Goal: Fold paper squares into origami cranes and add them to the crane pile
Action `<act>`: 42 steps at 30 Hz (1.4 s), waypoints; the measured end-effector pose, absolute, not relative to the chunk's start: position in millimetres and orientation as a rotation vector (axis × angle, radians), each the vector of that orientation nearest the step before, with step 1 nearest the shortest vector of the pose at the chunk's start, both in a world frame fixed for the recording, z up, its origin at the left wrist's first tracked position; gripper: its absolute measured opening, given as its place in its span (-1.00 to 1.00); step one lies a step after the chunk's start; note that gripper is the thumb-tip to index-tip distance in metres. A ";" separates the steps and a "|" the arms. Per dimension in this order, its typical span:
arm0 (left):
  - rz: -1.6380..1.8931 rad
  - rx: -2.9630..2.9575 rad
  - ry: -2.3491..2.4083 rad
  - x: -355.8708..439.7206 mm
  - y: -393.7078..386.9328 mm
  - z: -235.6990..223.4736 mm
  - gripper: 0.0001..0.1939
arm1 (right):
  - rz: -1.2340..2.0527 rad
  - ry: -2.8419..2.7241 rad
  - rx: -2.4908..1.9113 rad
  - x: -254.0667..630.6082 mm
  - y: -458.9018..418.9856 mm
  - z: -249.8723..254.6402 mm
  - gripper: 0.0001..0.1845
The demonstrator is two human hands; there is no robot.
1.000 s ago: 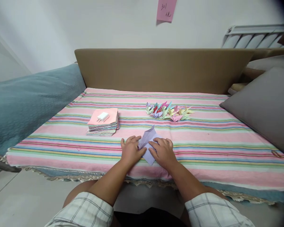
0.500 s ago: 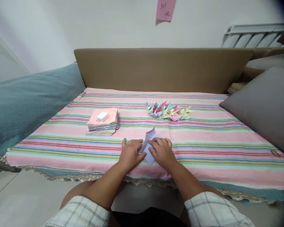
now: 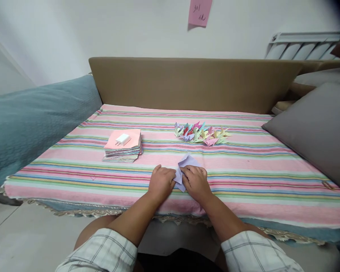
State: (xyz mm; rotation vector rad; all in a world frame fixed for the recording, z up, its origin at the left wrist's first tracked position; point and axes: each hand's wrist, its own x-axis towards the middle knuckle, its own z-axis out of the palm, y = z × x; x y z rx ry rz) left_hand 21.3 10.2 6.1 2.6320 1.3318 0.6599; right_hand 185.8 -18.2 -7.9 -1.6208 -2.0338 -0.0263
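Note:
Between my hands a sheet of lilac origami paper (image 3: 189, 161) lies on the striped cloth, partly folded, with a flap lifted toward the left. My left hand (image 3: 162, 184) pinches the paper's left edge, its fingertips closed on it. From the right, my right hand (image 3: 196, 183) grips the fold, thumb and fingertips together near the paper's middle. Fingers cover part of the sheet, so its full shape is hidden. Beyond it, several folded paper cranes (image 3: 200, 133) in mixed colours sit in a cluster.
A stack of square paper (image 3: 123, 152) stands at left with a white charger plug (image 3: 122, 139) on top. The striped cloth (image 3: 73, 166) covers the seat. A grey cushion (image 3: 317, 128) leans at right, a blue-covered armrest (image 3: 45, 113) at left, and a brown backrest (image 3: 187, 83) rises behind.
My left hand has moved right, closer to my right hand, drawing the paper's left flap over. The paper's upright left point has come down, and its outline is narrower on the left.

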 end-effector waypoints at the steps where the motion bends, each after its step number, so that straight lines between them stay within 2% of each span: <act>1: 0.632 2.661 1.304 20.1 9.7 7.2 -0.90 | -0.022 -2.038 -1.628 186.3 -18.0 -8.5 -0.70; 8: 0.528 2.703 1.024 5.0 8.2 15.4 -0.67 | -0.002 -2.047 -1.607 187.1 -18.6 -8.5 -0.71; 13: 0.551 2.592 1.085 7.2 11.1 15.6 -0.67 | 0.014 -2.072 -1.539 186.8 -24.6 -6.7 -0.73; 17: 0.674 2.473 1.313 12.9 11.4 11.6 -0.69 | 0.023 -2.065 -1.550 186.3 -29.0 -7.5 -0.74; 20: 0.706 2.408 1.390 15.3 11.0 9.3 -0.61 | 0.037 -2.057 -1.521 187.2 -29.7 -7.6 -0.77; 23: 0.687 2.382 1.401 15.7 11.1 9.3 -0.45 | 0.014 -1.908 -1.481 192.2 -26.8 -6.9 -0.78; 25: 0.662 2.384 1.411 15.7 11.6 9.8 -0.40 | -0.027 -1.654 -1.497 197.7 -22.3 -7.3 -0.71; 27: 0.646 2.392 1.410 15.8 12.1 10.2 -0.40 | 0.038 -1.409 -1.495 203.4 -16.4 -9.3 -0.50; 29: 0.640 2.385 1.414 16.2 12.6 10.2 -0.39 | 0.309 -1.316 -1.422 207.6 -10.5 -12.5 -0.27; 31: 0.638 2.367 1.425 16.5 12.9 10.1 -0.37 | 0.613 -1.294 -1.331 209.6 -6.3 -15.0 -0.18; 32: 0.637 2.359 1.432 16.7 13.1 10.1 -0.36 | 0.714 -1.291 -1.306 209.9 -5.1 -15.4 -0.21; 34: 0.635 2.350 1.440 16.9 13.2 10.4 -0.36 | 0.787 -1.314 -1.307 209.8 -4.7 -14.4 -0.39; 37: 0.633 2.369 1.442 17.2 13.2 11.4 -0.39 | 0.719 -1.440 -1.341 209.0 -6.6 -10.4 -0.67; 39: 0.623 2.386 1.445 17.6 13.2 12.3 -0.42 | 0.621 -1.581 -1.350 208.6 -7.7 -8.8 -0.69; 42: 0.615 2.391 1.449 18.1 13.0 13.3 -0.44 | 0.450 -1.789 -1.392 208.0 -7.4 -10.2 -0.60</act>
